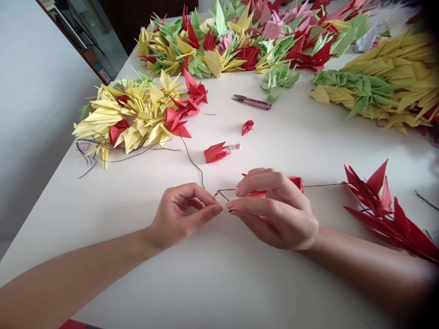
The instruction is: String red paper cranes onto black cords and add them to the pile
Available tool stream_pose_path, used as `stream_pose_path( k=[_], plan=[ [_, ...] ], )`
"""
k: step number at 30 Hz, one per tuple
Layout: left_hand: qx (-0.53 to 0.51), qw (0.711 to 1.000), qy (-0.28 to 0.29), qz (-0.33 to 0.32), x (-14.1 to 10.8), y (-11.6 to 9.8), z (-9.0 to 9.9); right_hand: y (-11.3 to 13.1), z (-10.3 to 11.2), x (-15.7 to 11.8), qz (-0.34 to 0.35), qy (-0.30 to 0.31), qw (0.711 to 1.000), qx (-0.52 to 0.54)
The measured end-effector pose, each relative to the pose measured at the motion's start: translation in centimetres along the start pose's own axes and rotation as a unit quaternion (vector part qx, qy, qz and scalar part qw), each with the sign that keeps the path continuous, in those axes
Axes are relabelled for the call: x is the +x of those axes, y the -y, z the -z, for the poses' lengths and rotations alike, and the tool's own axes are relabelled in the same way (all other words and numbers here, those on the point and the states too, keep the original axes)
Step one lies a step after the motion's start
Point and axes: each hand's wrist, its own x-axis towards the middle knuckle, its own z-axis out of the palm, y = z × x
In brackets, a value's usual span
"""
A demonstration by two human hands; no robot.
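Both hands work over the near half of the table [192,283]. The left hand [188,208] pinches the thread [201,178] between thumb and forefinger, a small loop standing at the fingertips. The right hand [274,208] pinches the thread too, its fingertips just beside the left's, with only a narrow gap between them. Red paper [297,183] shows behind the right hand's fingers; whether they grip it, I cannot tell. From there a taut line runs toward the table's right side, to a red cluster [377,192] lying beyond the right forearm.

A wide white stretch spreads between the forearms toward the near side, giving the wrists room to move. Ahead of the hands, a second open stretch reaches toward the far edge, broken by a red piece [216,153], a smaller bud [247,127] and, farther on, the snips [252,101], blades toward the left edge.

A yellow pile [137,114] lies along the left edge, close to the far-left corner, with loose thread trailing from it. A mixed pile [222,50] crowds the far edge, and a yellow-green pile [387,87] fills the far right, so room narrows there.
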Motion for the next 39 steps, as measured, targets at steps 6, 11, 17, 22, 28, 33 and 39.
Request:
stream_pose_path(
  k=[6,11,17,22,28,33,39],
  plan=[
    [0.01,1.0,-0.025,0.003,0.2,-0.2,-0.2,-0.1,0.0,0.0,-0.005,0.022,1.0,0.009],
    [0.038,0.999,-0.022,-0.015,0.3,-0.7,-0.3,-0.1,-0.3,-0.1,-0.009,0.031,0.999,0.039],
    [0.046,0.998,-0.005,-0.048,0.3,-0.5,-0.2,-0.3,-0.1,-0.1,-0.009,0.015,1.0,0.013],
    [0.058,0.996,0.005,-0.072,0.1,-0.2,-0.1,-0.1,-0.1,0.1,-0.052,-0.002,0.999,-0.001],
    [0.071,0.995,-0.001,-0.076,0.1,-0.1,-0.1,0.6,-0.5,0.3,-0.186,0.029,0.981,0.058],
    [0.031,0.997,0.007,-0.065,0.2,0.1,-0.1,0.9,-0.5,0.1,-0.151,0.034,0.985,0.071],
    [0.03,0.998,0.017,-0.05,0.1,0.1,-0.1,1.1,-0.5,0.1,-0.14,0.001,0.99,0.011]
  ],
)
